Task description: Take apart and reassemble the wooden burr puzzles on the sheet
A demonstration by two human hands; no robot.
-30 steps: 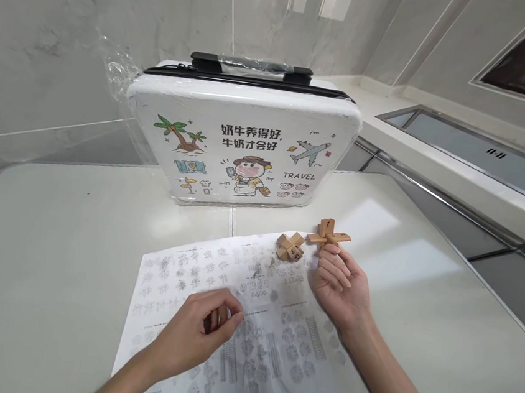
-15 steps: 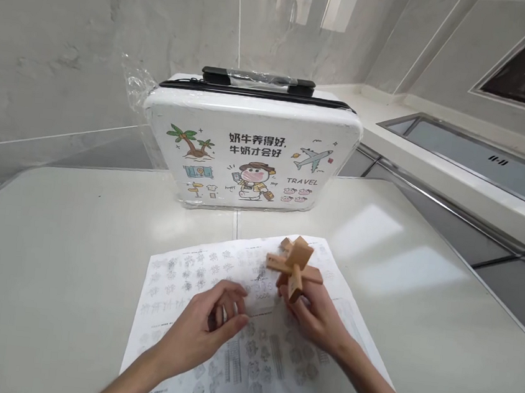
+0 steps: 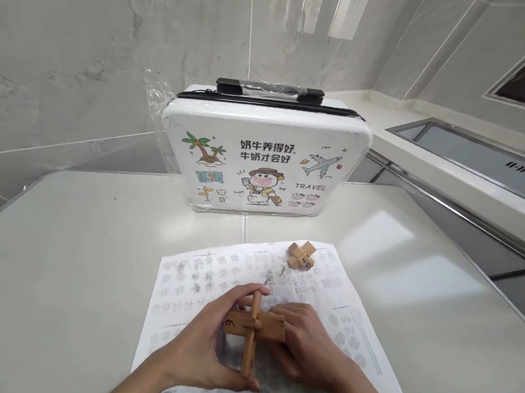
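Observation:
Low over the printed sheet, a wooden burr puzzle (image 3: 254, 326) made of crossed bars is held between both hands. My left hand (image 3: 204, 331) grips it, thumb at the near end of one bar and fingers at the far end. On the other side my right hand (image 3: 306, 342) is closed at the wide bar's right end, its fingertips partly hidden behind the wood. Dark pen marks show on the bars. A second, smaller crossed wooden piece (image 3: 302, 255) lies on the far right part of the printed sheet (image 3: 170, 312), apart from both hands.
Behind the sheet, a white case (image 3: 270, 122) with cartoon prints and a black handle stands upright in clear plastic wrap. The pale table (image 3: 73, 252) extends to either side. At the right is a counter (image 3: 436, 152) with an inset glass-like panel (image 3: 491, 159).
The wooden puzzle has come down toward me and left, into both hands. My left hand has taken hold of it. The smaller wooden piece now shows at the back of the sheet.

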